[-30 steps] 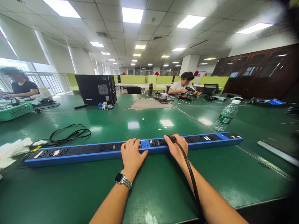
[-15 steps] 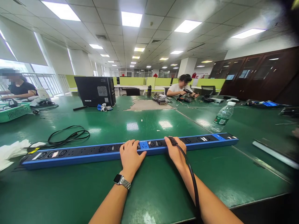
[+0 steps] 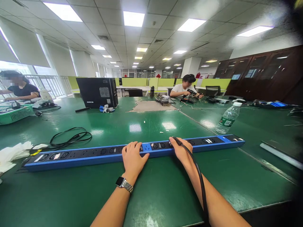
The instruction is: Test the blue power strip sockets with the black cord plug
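Note:
A long blue-and-black power strip [image 3: 90,157] lies across the green table, its sockets facing up. Near its middle my left hand [image 3: 133,157] grips it, fingers over the top and thumb along the near side, next to a blue socket. Right of that, my right hand [image 3: 181,149] is closed on the plug [image 3: 176,142] of a thick black power cord [image 3: 201,179]. The plug is held low at the strip's top face; whether its pins sit in a socket is hidden by my fingers. From the plug, the cord runs back over my right forearm to the bottom edge.
Behind the strip's left half lies a coiled black cable [image 3: 71,138], with crumpled white paper [image 3: 15,154] beside it. A water bottle [image 3: 228,118] stands behind the right end. Farther back are a black computer case [image 3: 97,93], a green basket [image 3: 17,116] and two people.
My right hand and the plug have shifted slightly to the right. My left hand keeps its hold on the power strip. The whole view has moved a little.

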`<state>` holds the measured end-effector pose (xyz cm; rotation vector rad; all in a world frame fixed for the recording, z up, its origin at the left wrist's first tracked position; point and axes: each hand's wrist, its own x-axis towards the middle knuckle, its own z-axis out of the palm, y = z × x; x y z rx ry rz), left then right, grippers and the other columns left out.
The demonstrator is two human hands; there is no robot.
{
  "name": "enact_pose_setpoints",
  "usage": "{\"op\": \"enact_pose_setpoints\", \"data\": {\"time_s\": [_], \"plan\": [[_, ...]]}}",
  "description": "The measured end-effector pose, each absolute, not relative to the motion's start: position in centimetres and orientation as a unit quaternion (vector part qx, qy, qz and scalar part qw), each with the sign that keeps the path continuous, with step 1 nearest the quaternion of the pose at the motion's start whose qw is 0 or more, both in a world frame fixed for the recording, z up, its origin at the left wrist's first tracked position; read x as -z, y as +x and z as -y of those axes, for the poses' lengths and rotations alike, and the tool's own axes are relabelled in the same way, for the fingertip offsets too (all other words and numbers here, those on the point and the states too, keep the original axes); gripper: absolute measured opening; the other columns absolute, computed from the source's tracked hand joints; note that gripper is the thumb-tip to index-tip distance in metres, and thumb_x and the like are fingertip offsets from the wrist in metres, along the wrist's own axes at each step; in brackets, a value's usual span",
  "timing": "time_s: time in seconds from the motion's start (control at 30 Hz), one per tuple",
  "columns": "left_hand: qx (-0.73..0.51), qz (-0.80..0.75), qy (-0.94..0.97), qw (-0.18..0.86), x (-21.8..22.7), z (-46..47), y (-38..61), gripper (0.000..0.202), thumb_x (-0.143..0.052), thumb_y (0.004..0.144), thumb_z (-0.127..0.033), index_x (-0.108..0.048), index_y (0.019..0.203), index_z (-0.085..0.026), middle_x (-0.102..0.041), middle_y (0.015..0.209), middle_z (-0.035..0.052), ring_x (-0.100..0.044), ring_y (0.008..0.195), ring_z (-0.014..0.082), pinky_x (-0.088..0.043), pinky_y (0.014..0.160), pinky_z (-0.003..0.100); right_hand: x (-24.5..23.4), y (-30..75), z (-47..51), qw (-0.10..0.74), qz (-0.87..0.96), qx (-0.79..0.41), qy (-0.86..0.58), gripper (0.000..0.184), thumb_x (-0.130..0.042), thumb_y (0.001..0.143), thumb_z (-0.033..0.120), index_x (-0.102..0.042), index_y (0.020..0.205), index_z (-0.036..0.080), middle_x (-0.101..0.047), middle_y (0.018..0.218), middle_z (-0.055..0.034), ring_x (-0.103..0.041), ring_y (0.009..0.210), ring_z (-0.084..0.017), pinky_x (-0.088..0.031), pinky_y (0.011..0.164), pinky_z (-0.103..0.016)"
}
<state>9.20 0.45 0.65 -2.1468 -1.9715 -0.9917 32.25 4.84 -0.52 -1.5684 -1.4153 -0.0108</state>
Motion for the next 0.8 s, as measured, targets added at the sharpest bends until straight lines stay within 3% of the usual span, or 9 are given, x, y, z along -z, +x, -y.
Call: {"op": "enact_pose_setpoints", "data": {"time_s": [0.17, 0.53, 0.8], "plan": [[0.322, 0.640, -0.696, 0.031, -0.8, -0.4, 9.3, 0.040, -0.069, 0.076, -0.038, -0.062, 0.114, -0.026, -0.063, 0.125, 0.0055, -0.051, 0.123, 0.0262, -0.031, 0.105, 0.046, 0.9, 32.0, -4.8, 0.478, 0.585, 0.049, -0.654, 0.052, -0.047, 0.084, 0.066, -0.071, 0.071, 0.021, -0.072, 0.074, -0.0071, -0.063, 0.077, -0.023, -0.040, 0.075, -0.032], [0.322, 0.638, -0.699, 0.032, -0.9, -0.3, 9.3, 0.039, -0.068, 0.077, -0.038, -0.062, 0.114, -0.026, -0.063, 0.126, 0.0056, -0.050, 0.122, 0.0260, -0.031, 0.105, 0.046, 1.2, 31.5, -4.6, 0.451, 0.607, 0.080, -0.649, 0.046, -0.050, 0.085, 0.061, -0.071, 0.092, 0.021, -0.073, 0.090, -0.0092, -0.061, 0.091, -0.027, -0.039, 0.087, -0.038], [0.333, 0.631, -0.700, 0.040, -0.5, -0.4, 9.3, 0.039, -0.068, 0.076, -0.038, -0.062, 0.113, -0.028, -0.064, 0.124, 0.0057, -0.051, 0.122, 0.0273, -0.031, 0.104, 0.047, 0.4, 31.1, -4.0, 0.451, 0.588, 0.055, -0.669, 0.047, -0.050, 0.082, 0.066, -0.065, 0.076, 0.022, -0.068, 0.076, -0.0081, -0.059, 0.081, -0.027, -0.040, 0.078, -0.037]]}}
